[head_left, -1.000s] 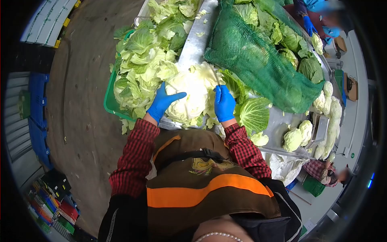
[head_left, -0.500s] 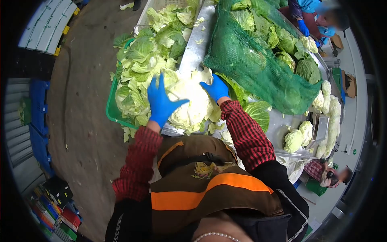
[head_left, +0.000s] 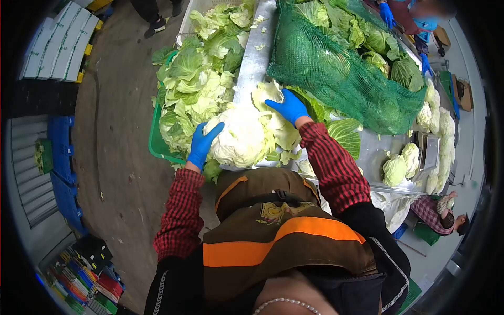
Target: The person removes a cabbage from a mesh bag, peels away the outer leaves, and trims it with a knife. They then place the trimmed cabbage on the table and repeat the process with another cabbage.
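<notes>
A pale cabbage head [head_left: 240, 137] rests at the metal table's near edge, close to my apron. My left hand [head_left: 203, 143], in a blue glove, lies against its left side with thumb and fingers spread. At the upper right my gloved right hand [head_left: 289, 107] has its fingers on loose outer leaves [head_left: 270, 100] beside the head. On the left, a green crate [head_left: 156, 137] is heaped with light green leaves [head_left: 194, 79]. A green mesh sack [head_left: 336, 73] with whole cabbages lies right of my right hand.
Trimmed cabbages [head_left: 401, 165] sit by a scale [head_left: 429, 152] at the right. A white crate [head_left: 185, 26] of leaves stands at the back. Gloved co-worker hands [head_left: 387, 14] are at the upper right, another person [head_left: 433, 212] at the lower right. Blue crates [head_left: 63, 168] are far left.
My left hand has moved down and onto the cabbage's left side. My right hand has shifted slightly right, along with a peeled-back leaf. A person's legs now show at the top left.
</notes>
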Motion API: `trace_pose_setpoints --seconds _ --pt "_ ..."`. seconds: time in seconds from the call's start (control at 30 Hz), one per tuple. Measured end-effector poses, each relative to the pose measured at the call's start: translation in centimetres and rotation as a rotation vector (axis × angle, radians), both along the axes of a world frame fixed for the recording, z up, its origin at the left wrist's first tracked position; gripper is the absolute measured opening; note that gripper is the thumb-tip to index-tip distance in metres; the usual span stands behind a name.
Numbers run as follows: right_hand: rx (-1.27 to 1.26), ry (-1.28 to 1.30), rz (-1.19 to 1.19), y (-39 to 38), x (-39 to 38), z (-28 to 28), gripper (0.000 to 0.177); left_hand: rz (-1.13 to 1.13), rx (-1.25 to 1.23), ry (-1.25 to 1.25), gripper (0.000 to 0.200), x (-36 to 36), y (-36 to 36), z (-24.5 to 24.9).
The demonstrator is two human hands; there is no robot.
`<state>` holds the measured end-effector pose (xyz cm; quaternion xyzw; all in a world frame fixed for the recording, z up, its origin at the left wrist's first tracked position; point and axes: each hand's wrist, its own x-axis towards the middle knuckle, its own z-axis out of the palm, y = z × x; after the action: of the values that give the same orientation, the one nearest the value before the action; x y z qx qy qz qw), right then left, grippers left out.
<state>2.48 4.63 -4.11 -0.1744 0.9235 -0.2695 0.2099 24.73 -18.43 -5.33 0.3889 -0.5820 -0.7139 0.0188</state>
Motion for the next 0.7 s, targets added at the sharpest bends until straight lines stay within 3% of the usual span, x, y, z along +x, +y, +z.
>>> trace_pose_setpoints --seconds 0.03,0.07,0.1,0.13,0.17,0.23,0.27,0.3,0.4,0.63,0.7 --pt "0.011 -0.045 -0.004 0.5 0.3 0.7 0.078 0.099 0.118 0.026 0.062 0.2 0.6 -0.1" --pt "-0.010 0.074 -0.042 1.5 1.2 0.5 0.066 0.104 0.119 0.029 0.062 0.4 1.1 -0.2" --pt "-0.009 0.075 -0.039 2.0 2.6 1.9 0.066 0.202 0.260 0.110 0.060 0.3 1.8 0.0" --pt "-0.084 0.058 -0.073 2.5 4.3 4.1 0.054 0.298 0.400 0.189 0.057 0.3 2.6 0.1" --pt "-0.162 0.042 -0.109 2.8 5.8 5.5 0.041 0.294 0.399 0.190 0.057 -0.2 3.6 -0.1" --pt "-0.288 0.160 -0.064 4.1 8.8 5.1 0.021 0.581 0.389 0.094 0.054 -0.6 6.7 -1.0" --pt "-0.290 0.245 -0.020 4.6 9.8 4.7 0.018 0.628 0.578 0.197 0.055 -0.8 8.1 -1.5" --pt "-0.228 0.137 -0.018 5.0 10.4 5.2 0.017 0.620 0.579 0.201 0.055 -1.1 8.7 -0.9" --pt "-0.165 0.235 0.031 5.7 11.6 5.7 0.017 0.541 0.643 0.129 0.070 -1.1 9.2 1.2" --pt "-0.095 0.332 0.233 3.9 12.3 5.7 0.014 0.540 0.518 0.135 0.078 -1.4 10.0 1.0" --pt "0.036 0.290 0.234 3.7 12.5 5.9 0.014 0.561 0.516 0.123 0.076 -1.5 10.4 1.2"
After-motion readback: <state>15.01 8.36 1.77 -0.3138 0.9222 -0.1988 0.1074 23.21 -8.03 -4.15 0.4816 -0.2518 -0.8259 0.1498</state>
